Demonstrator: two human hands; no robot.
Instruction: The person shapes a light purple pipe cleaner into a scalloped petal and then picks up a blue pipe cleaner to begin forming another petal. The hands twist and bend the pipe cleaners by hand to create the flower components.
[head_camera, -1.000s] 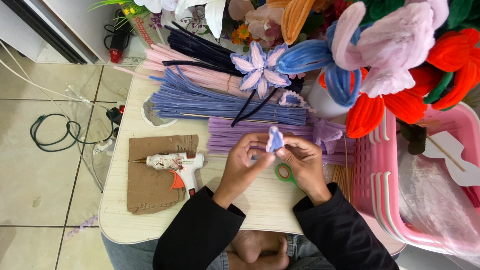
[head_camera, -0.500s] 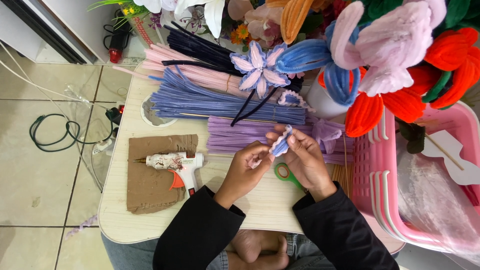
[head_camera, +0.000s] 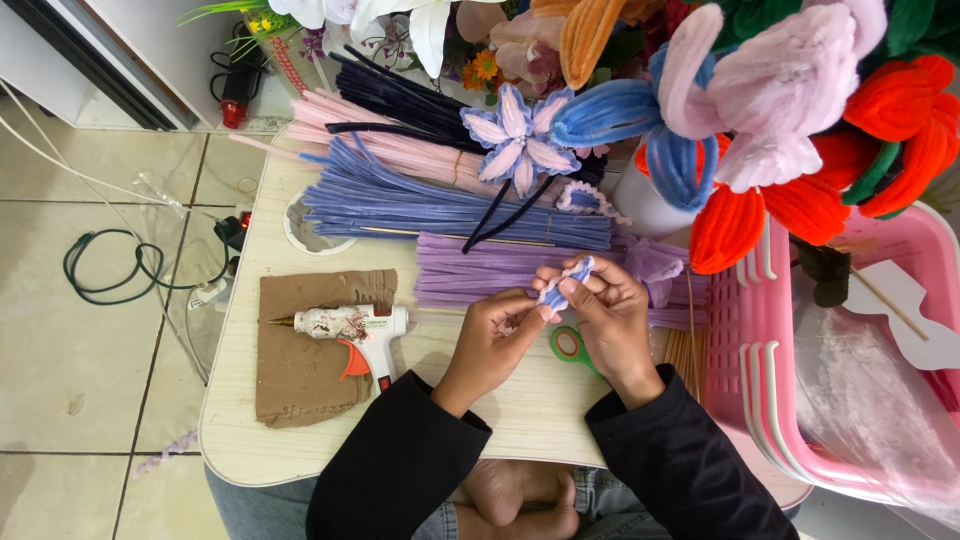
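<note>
Looking down from my head camera, I saw my left hand (head_camera: 497, 335) and my right hand (head_camera: 610, 312) meet over a small pale table (head_camera: 300, 455), both pinching a short, bent piece of fuzzy blue-and-white wire (head_camera: 562, 283). Each hand was closed narrowly on it, fingertips on opposite ends, holding it just above a bundle of purple fuzzy wires (head_camera: 480, 272). I judged the piece very light, soft on the outside with a thin bendable core, easy to deform, so best held by its ends with light pressure. Green scissors (head_camera: 572, 346) lay just below that bundle, under my right hand. A glue gun (head_camera: 350, 325) rested on cardboard (head_camera: 300, 375) to the bundle's left; a pink basket (head_camera: 760, 360) stood to its right.
</note>
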